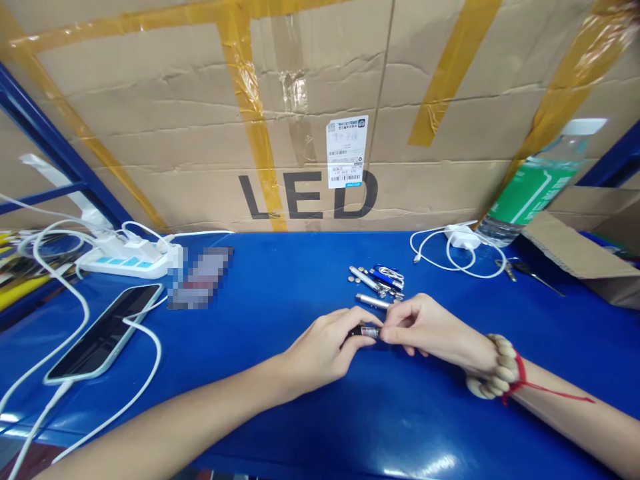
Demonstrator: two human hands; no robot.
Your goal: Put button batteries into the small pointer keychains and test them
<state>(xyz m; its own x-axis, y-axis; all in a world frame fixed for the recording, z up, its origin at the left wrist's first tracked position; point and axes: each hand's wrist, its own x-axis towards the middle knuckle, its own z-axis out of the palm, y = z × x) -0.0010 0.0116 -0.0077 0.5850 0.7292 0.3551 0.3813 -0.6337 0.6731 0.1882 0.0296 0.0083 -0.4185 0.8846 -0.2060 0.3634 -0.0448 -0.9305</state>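
Observation:
My left hand (333, 343) is closed around one end of a small black penlight (369, 331), a tube with a printed label. At the tube's other end, the thumb and fingers of my right hand (417, 327) pinch its tip; my fingers hide that end. Just beyond lies a silver tube (373, 301), partly covered by my right fingers. Farther back on the blue table are another silver tube (363, 277), a blue keychain light with a metal clip (389, 276) and several small button cells (351, 279).
A smartphone (105, 333) with a white cable and a power strip (131, 261) are on the left. At the back right stand a tilted-looking water bottle (540, 183), a charger (463, 236) with cable, scissors (537, 275) and an open carton (580, 250). A large cardboard box (190, 133) forms the back.

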